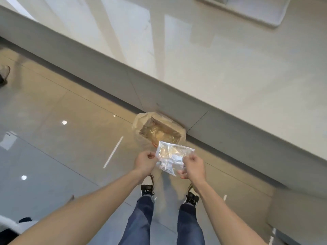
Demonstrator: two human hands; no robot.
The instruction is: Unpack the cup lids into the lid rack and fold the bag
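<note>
A: Where is the clear, thin plastic bag?

B: Just in front of the lined brown bin on the floor. The left hand pinches its left edge and the right hand pinches its right edge.

A: How will it feel?

B: Light, soft and slippery, I think. Hold the edges. The grey counter is behind the bin, and the shiny floor beside it is open

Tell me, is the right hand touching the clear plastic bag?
Touching. The head view shows the right hand pinching the bag's right edge between thumb and fingers.
</note>
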